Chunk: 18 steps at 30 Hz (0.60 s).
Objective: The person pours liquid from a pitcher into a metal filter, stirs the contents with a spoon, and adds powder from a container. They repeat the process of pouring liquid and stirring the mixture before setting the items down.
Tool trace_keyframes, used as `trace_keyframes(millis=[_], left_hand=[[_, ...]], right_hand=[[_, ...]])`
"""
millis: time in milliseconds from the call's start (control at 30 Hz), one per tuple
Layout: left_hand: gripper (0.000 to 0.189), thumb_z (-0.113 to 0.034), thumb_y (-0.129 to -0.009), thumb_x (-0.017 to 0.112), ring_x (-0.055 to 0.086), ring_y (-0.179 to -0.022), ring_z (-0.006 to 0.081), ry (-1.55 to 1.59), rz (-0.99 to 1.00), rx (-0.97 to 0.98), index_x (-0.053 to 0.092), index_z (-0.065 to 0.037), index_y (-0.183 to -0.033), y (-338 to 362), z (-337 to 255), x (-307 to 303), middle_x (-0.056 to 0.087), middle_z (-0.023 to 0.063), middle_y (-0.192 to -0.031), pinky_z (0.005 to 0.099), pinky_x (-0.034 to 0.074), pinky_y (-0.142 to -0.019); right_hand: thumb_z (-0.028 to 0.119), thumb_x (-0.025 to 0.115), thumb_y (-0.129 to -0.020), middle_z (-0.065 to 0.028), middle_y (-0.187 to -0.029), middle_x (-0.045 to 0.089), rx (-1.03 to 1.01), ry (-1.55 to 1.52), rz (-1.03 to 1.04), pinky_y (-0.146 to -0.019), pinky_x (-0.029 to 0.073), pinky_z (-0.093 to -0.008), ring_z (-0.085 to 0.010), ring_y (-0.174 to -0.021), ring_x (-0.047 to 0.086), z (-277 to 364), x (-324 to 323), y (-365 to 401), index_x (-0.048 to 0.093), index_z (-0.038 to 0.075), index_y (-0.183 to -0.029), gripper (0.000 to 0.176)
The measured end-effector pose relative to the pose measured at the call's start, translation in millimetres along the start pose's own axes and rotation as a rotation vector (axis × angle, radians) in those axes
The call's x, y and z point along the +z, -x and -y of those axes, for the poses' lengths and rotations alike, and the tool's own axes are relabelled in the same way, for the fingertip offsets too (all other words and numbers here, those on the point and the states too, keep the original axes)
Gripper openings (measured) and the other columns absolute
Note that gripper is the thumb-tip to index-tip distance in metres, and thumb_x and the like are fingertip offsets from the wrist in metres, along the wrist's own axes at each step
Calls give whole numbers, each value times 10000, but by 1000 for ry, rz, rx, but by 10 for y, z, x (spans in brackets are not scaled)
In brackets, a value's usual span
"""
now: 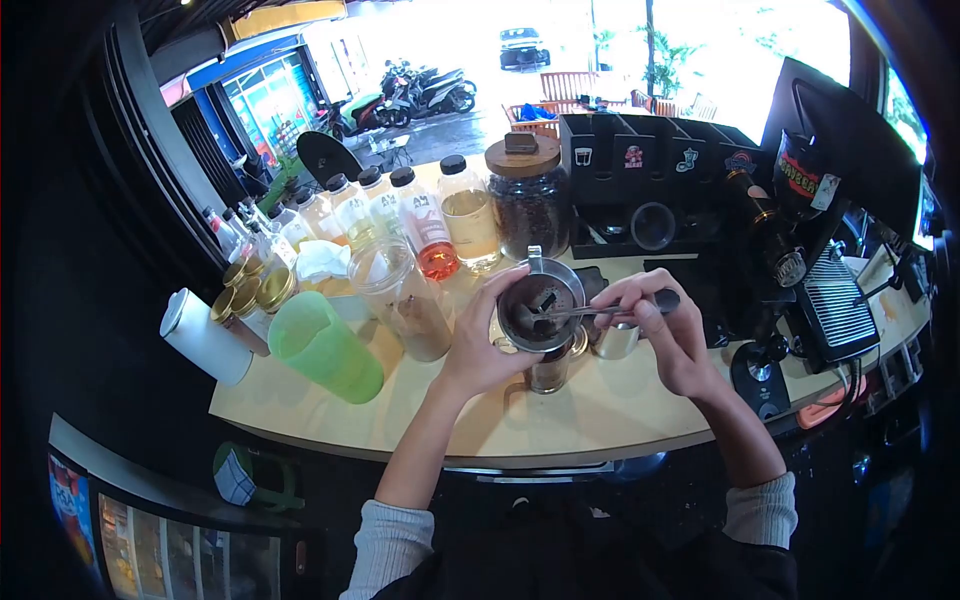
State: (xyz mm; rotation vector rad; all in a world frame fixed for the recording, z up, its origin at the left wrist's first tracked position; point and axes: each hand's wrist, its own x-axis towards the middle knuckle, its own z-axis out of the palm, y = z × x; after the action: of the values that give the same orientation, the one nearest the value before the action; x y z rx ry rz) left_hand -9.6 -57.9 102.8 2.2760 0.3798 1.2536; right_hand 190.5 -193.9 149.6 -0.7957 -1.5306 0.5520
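Observation:
My left hand point(483, 340) is wrapped round the side of a round metal cup point(512, 335), which holds something dark brown. In my right hand point(660, 325) is a spoon point(590, 311) with a dark handle, its bowl end inside the cup. A small glass point(549, 374) stands on the counter just below the cup, partly covered by it. To its right is a metal pitcher point(615, 342), partly behind my right hand.
On the wooden counter point(470, 430) stand a green tumbler point(325, 348), a clear container of brown powder point(405, 305), several capped bottles point(425, 222), a jar of dark beans point(529, 205), a black organizer point(650, 180) and a coffee machine point(835, 300) at right.

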Motion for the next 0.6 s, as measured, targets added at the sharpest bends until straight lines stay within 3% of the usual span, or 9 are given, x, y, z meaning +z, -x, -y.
trace_keyframes(millis=[67, 200, 300, 400, 433, 600], left_hand=[[890, -126, -549, 884, 554, -1168, 233, -51, -10, 73, 442, -33, -1317, -11, -32, -9, 536, 143, -1274, 348, 442, -1013], [871, -128, -552, 882, 557, -1162, 238, -40, -37, 75, 452, -39, -1305, 19, -3, 12, 542, 143, -1261, 349, 438, -1018], [834, -111, -558, 863, 546, -1181, 277, 22, -56, 56, 470, -97, -1293, 32, -33, 39, 531, 131, -1289, 372, 446, -1006], [829, -107, -561, 865, 538, -1192, 285, 13, -80, 78, 465, -97, -1286, 37, -18, 40, 528, 133, -1293, 374, 444, -1009], [848, -119, -557, 881, 537, -1188, 265, -7, -71, 96, 455, -70, -1288, 39, -4, 38, 521, 134, -1281, 365, 437, -1021], [874, -126, -559, 896, 530, -1191, 245, 3, -64, 131, 435, -44, -1297, 42, 50, 27, 503, 131, -1281, 359, 429, -1035]], right_hand=[[118, 377, -1011, -129, -1053, 608, 52, 0, 93, -830, 513, -297, -131, -919, 614, 46, -47, -40, 527, -22, -1027, 206], [110, 381, -1010, -128, -1053, 607, 56, -13, 44, -822, 518, -296, -130, -915, 619, 84, -30, -70, 527, -25, -1032, 200], [116, 402, -1005, -132, -1058, 609, 51, -100, 15, -823, 514, -295, -140, -902, 624, 102, 85, -39, 518, -30, -1031, 188], [97, 488, -969, -152, -1019, 629, -99, 102, 58, -783, 515, -289, -162, -885, 631, 142, 71, -15, 498, -16, -983, 115], [88, 520, -951, -143, -1000, 642, -145, 101, 22, -707, 508, -268, -145, -825, 628, 151, 113, -20, 500, 5, -960, 87], [105, 544, -942, -127, -1008, 655, -123, 238, 165, -606, 463, -255, -128, -772, 618, 190, 111, 53, 499, 30, -938, 88]])
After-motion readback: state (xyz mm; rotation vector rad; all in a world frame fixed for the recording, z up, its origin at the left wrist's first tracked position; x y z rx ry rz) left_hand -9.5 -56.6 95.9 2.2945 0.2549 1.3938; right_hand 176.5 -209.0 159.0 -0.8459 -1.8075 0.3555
